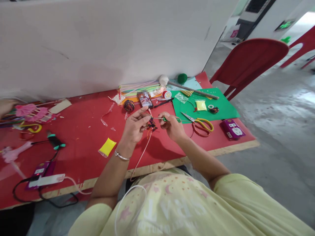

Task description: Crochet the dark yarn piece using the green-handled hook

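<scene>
My left hand (136, 124) is closed, thumb and fingers pinching a small piece of dark multicoloured yarn work (152, 124) over the red table covering. My right hand (173, 126) is wrapped round a green-handled crochet hook (178, 120). Its thin metal shaft points left and meets the yarn at my left fingertips. The hook's tip is too small to make out. Just beyond my hands lie a ball of dark variegated yarn (129, 105) and a phone (145, 99). A pale pink cable (142, 151) hangs down past the yarn work to the table's front edge.
Scissors (199, 124) lie right of my right hand, by a green sheet (221, 109). Purple power sockets (232, 129) stand at the right end. A yellow packet (107, 147) and a glue gun (55, 141) lie left. Another person's hand (7, 107) shows far left.
</scene>
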The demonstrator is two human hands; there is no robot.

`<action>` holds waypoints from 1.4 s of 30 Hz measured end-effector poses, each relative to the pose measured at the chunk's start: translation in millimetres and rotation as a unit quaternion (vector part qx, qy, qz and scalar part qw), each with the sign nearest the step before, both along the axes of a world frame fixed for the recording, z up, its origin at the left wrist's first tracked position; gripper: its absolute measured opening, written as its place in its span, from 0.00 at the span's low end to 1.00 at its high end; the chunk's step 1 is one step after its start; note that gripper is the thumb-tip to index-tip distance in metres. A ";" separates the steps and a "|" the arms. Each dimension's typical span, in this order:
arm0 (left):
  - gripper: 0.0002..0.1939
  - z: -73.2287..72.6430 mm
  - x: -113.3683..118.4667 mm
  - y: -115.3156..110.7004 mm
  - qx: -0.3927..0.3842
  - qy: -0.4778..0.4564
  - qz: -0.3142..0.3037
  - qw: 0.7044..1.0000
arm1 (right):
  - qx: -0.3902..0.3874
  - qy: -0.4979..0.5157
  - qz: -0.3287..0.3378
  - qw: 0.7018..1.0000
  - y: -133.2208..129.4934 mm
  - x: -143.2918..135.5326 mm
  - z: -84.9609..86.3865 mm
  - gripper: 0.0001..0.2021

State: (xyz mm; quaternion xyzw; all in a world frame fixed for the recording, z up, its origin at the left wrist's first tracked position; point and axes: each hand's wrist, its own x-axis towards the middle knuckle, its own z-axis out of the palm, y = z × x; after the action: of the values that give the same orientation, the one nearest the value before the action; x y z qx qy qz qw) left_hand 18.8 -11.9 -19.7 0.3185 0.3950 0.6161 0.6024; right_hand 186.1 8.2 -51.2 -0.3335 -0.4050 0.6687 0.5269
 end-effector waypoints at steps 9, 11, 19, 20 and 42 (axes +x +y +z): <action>0.26 -0.4 -1.1 0.1 -0.020 -0.012 -0.002 1.000 | 0.044 -0.040 -0.015 0.998 -1.3 2.8 0.7 0.14; 0.25 0.5 -0.8 -0.4 -0.022 -0.012 0.000 1.000 | 0.042 -0.044 -0.010 0.998 -1.5 2.9 1.0 0.14; 0.25 1.6 -1.2 -1.5 -0.045 -0.036 -0.031 0.998 | 0.101 -0.063 -0.023 0.993 -5.4 -0.8 -5.5 0.16; 0.25 1.1 -1.2 -1.5 -0.044 -0.035 -0.033 0.998 | 0.113 -0.069 -0.027 0.991 -6.6 -1.2 -6.0 0.16; 0.34 -1.2 8.4 -8.9 -0.008 0.005 -0.021 1.000 | 0.327 -0.233 -0.116 0.908 -18.1 1.0 -10.9 0.21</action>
State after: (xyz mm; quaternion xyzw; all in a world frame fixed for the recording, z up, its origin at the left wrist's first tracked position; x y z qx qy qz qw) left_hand 27.3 -20.7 -20.9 0.3255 0.3960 0.5983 0.6159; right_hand 187.1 -9.9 -62.1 -0.3329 -0.6710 0.3364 0.5708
